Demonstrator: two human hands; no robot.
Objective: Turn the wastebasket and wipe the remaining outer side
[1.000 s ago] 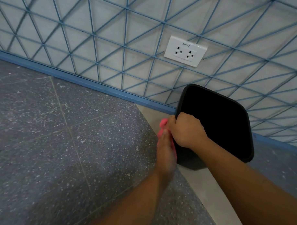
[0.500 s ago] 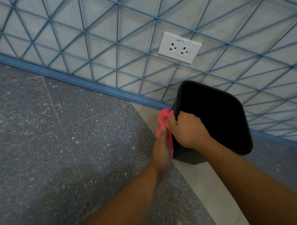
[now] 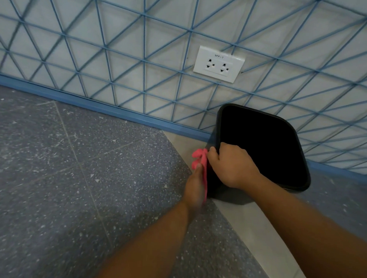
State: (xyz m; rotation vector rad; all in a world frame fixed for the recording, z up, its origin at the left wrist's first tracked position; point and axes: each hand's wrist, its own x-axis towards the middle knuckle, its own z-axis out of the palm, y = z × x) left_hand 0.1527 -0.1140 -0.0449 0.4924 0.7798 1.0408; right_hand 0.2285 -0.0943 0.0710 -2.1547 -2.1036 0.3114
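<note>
Head view: my right hand (image 3: 232, 166) grips the near rim of the black bin (image 3: 261, 145) standing against the wall; my left hand (image 3: 195, 187) presses a pink cloth (image 3: 200, 160) to its outer side.

The bin (image 3: 261, 141) is black, the cloth (image 3: 200, 160) is pink, the socket plate (image 3: 219, 66) is white; the wall (image 3: 98, 42) is pale with blue triangle lines, the floor (image 3: 73, 176) dark grey with white speckles
</note>
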